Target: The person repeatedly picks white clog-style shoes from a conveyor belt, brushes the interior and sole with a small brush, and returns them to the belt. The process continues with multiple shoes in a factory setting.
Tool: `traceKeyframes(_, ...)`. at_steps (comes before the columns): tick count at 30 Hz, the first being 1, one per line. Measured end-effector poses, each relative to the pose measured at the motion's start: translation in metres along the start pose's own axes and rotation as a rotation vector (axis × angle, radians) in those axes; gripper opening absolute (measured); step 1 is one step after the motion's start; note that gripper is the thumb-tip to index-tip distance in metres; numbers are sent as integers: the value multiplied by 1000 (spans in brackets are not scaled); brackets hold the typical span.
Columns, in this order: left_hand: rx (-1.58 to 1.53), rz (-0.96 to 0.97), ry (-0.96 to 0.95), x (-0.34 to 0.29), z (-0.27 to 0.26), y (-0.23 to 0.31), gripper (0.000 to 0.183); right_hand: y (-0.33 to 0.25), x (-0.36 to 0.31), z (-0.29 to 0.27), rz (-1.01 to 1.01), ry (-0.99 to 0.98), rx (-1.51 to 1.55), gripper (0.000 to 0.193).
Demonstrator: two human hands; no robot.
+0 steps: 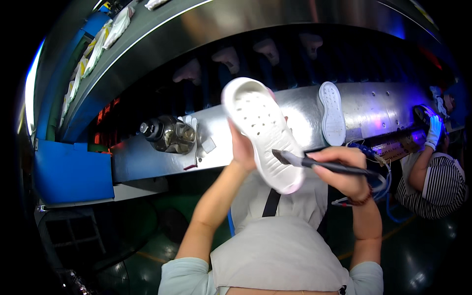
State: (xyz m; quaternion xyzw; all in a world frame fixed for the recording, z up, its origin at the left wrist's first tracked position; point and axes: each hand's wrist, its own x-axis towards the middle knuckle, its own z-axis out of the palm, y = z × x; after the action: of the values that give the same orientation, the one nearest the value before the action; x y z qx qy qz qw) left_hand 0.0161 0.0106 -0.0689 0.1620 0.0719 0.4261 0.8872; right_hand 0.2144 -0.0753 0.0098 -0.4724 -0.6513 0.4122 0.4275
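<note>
My left hand (242, 150) grips a white shoe sole (268, 130) by its left edge, holding it up at a tilt above the bench's front edge. Several small holes dot its upper half, and ridges cross the lower half. In my right hand (346, 169) is a black-handled brush (334, 166), its fingers wrapped round the handle. The dark bristle tip lies over the ridged lower part of the sole; whether it touches cannot be told. A second white sole (333, 114) lies flat on the metal bench (302, 101) to the right.
A dark-capped clear bottle (169, 135) stands on the bench at left, beside a small white block (209, 145). Behind, several pale pink shoe parts (227, 60) hang in a dark machine. Wrapped pieces (118, 27) line a ledge at far left. A co-worker's gloved hand (434, 130) is at far right.
</note>
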Motion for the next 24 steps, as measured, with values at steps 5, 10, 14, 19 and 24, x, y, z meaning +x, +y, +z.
traceKeyframes(5,-63,8,131,8,6,-29,75,36,19,22,115,125,79,17)
traceKeyframes(10,72,32,176,8,7,-12,76,13,5,41,-387,-32,-301,14)
traceKeyframes(14,19,10,191,0,12,-1,76,7,-2,24,-290,-238,-6,16)
traceKeyframes(19,34,63,245,6,30,-14,79,12,17,32,-3,77,338,18)
traceKeyframes(24,-28,121,68,5,30,2,80,-1,-2,25,-234,-208,252,16)
